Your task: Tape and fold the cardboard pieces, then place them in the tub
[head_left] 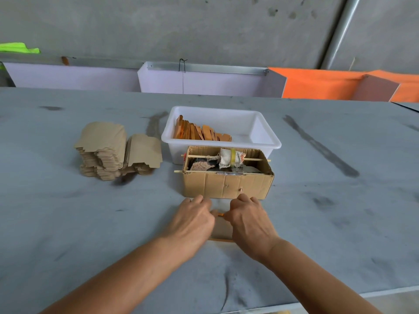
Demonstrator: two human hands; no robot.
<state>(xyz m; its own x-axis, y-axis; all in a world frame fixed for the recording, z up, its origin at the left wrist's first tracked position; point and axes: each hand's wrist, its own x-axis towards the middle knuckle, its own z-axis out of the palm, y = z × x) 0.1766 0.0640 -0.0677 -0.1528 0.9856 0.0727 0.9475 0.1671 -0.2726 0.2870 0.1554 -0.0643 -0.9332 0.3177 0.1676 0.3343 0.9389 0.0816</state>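
The flat brown cardboard piece (221,227) lay on the grey table (68,223), long axis toward 12 o'clock, both curled hands, left (192,220) and right (250,223), pressing it; the white plastic tub (260,132) sat at 12 o'clock

Left hand (192,220) and right hand (248,220) press a cardboard piece (221,227) on the table (90,223).

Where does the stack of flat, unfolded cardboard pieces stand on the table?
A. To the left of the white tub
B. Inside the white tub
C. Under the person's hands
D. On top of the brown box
A: the stack of cardboard pieces stands on the table, left of the white tub, which holds orange folded pieces.
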